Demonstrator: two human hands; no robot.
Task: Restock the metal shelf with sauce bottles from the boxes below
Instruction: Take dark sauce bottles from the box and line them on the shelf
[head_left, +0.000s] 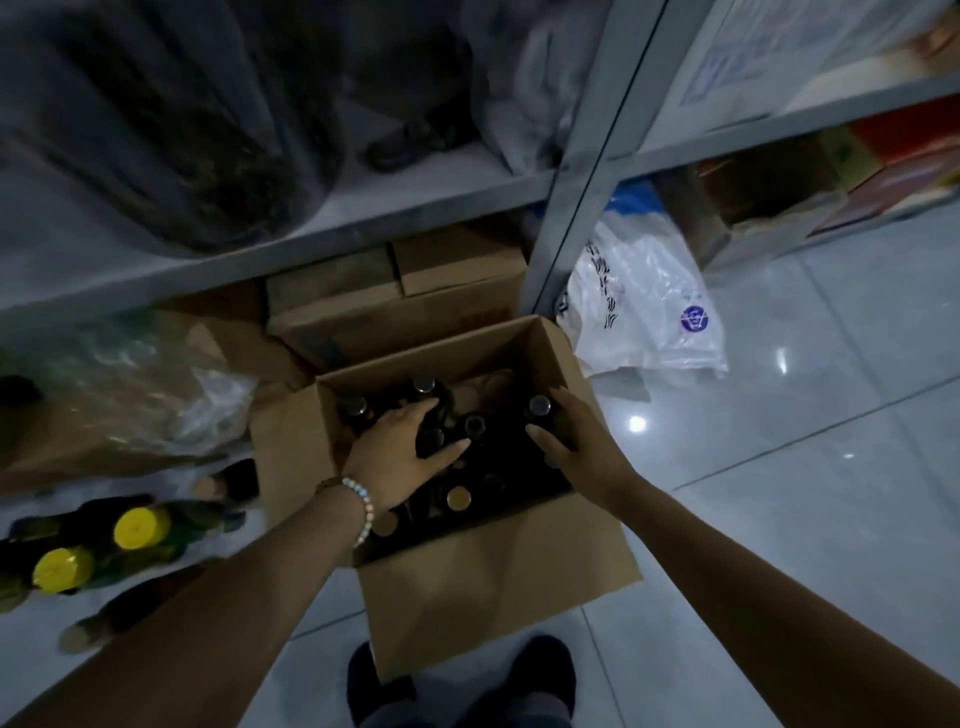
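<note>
Curled round a dark sauce bottle (432, 439), the left hand (400, 454) pinches it between fingers and thumb. Just right of that grip, the right hand (579, 441) wraps a second bottle (540, 406). Both grips are inside the open cardboard box (498, 577), with the metal shelf (311, 244) beyond.

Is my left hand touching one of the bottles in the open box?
Touching. The head view shows the left hand inside the cardboard box, its fingers and thumb curled round a dark bottle with no gap.
</note>
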